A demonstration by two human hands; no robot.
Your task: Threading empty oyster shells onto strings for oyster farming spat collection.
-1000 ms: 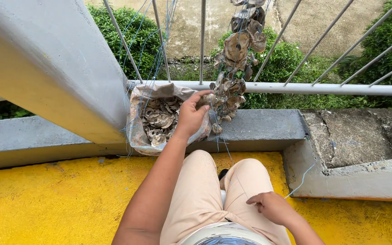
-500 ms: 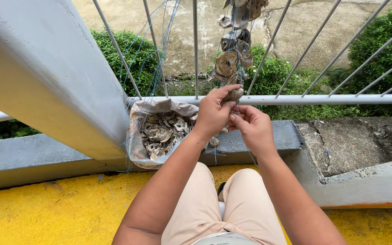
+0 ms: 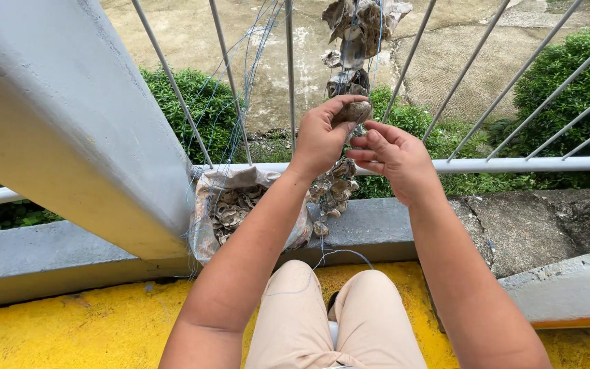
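Both hands rose higher against the railing; left hand pinched a shell, right hand stayed open just beside it, above the sack.

rough chalky shell, smooth metal railing, matt woven plastic sack, rough concrete ledge

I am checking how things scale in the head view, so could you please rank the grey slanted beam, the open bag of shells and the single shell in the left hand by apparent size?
1. Grey slanted beam, though nearness to the camera enlarges it.
2. Bag of shells.
3. Single shell, pinched in the left hand.
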